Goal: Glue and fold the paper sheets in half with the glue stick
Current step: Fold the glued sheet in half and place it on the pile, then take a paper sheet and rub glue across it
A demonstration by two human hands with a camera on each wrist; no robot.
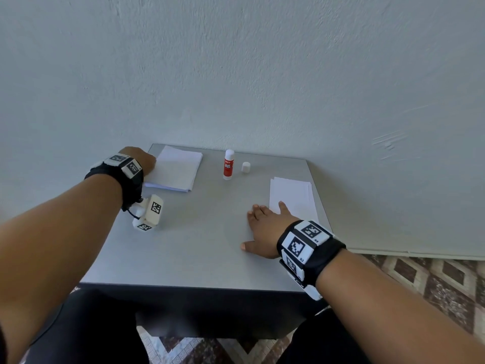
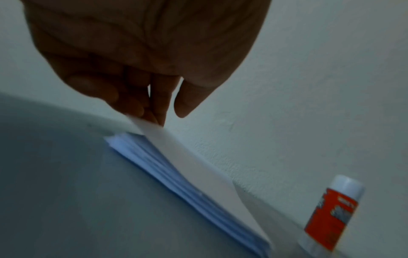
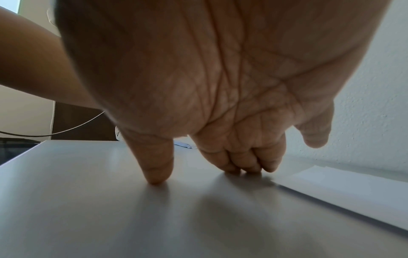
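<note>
A stack of white paper sheets [image 1: 175, 168] lies at the table's back left. My left hand [image 1: 149, 164] is at the stack's left edge. In the left wrist view its fingertips [image 2: 154, 120] pinch a corner of the top sheet [image 2: 198, 165] and hold it raised off the stack [image 2: 172, 181]. The red and white glue stick [image 1: 228, 164] stands upright at the back centre, its small white cap [image 1: 246, 167] beside it. My right hand [image 1: 259, 219] holds nothing and rests on the table on its thumb [image 3: 156, 174] and fingertips [image 3: 243, 165], next to a pile of folded sheets [image 1: 291, 198].
The grey table [image 1: 199, 245] stands against a pale wall. Its near half is bare between my hands. The folded pile [image 3: 342, 188] reaches close to the table's right edge. Patterned floor tiles [image 1: 433, 279] show to the right and below.
</note>
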